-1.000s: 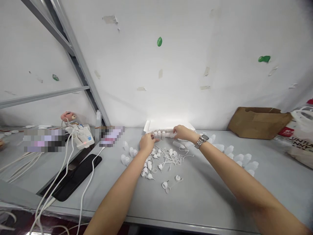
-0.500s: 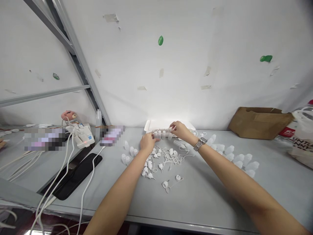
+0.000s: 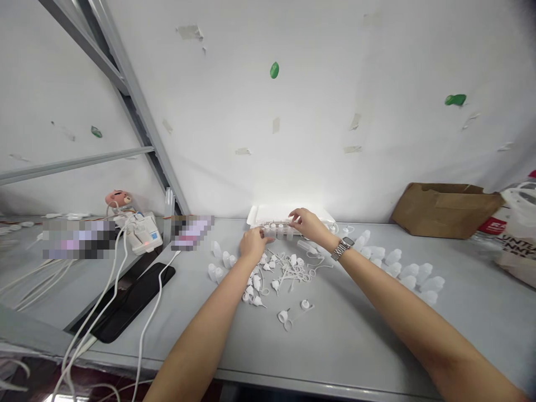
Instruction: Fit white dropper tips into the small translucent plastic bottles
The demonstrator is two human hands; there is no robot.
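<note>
On the worktop, mid-frame, the left hand apparently steadied bottles for the right hand, whether either grip was clenched being unclear.

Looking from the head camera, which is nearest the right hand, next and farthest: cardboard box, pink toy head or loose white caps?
1. Loose white caps: this side of the right hand.
2. Cardboard box: right.
3. Pink toy head: far left.

A brown cardboard box stood by the wall — a printed bag just beside it. Across the table, white cables passed over a black phone — near a power strip.
</note>
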